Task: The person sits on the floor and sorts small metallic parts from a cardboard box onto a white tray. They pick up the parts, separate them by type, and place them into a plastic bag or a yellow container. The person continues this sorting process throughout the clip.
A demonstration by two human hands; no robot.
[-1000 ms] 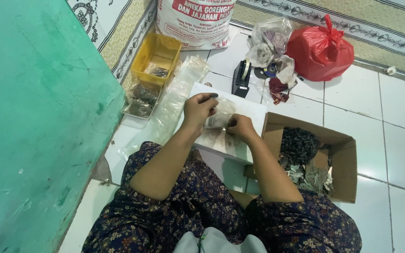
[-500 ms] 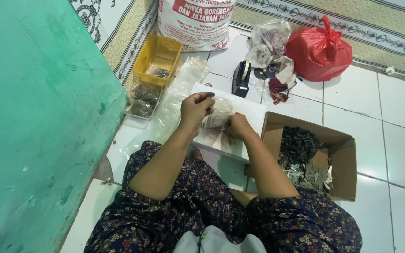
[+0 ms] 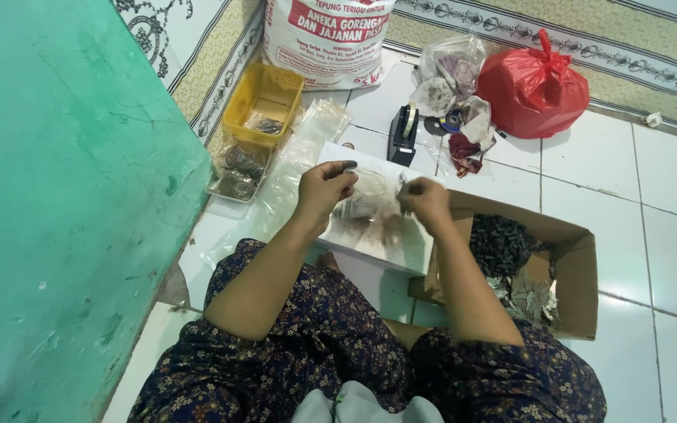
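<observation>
Both hands hold 1 small clear plastic bag [image 3: 363, 196] of dark small parts above the white rectangular board [image 3: 378, 235]: the left hand [image 3: 324, 188] pinches the bag's left edge, with a dark small piece at its fingertips, and the right hand [image 3: 425, 200] pinches the right edge. Right of the board sits an open brown cardboard box [image 3: 573, 266] holding a pile of dark pieces, beyond the board stands a black tape dispenser [image 3: 403, 133], and left of it lie a yellow plastic tray [image 3: 264, 98] and clear plastic sheets [image 3: 291, 168].
</observation>
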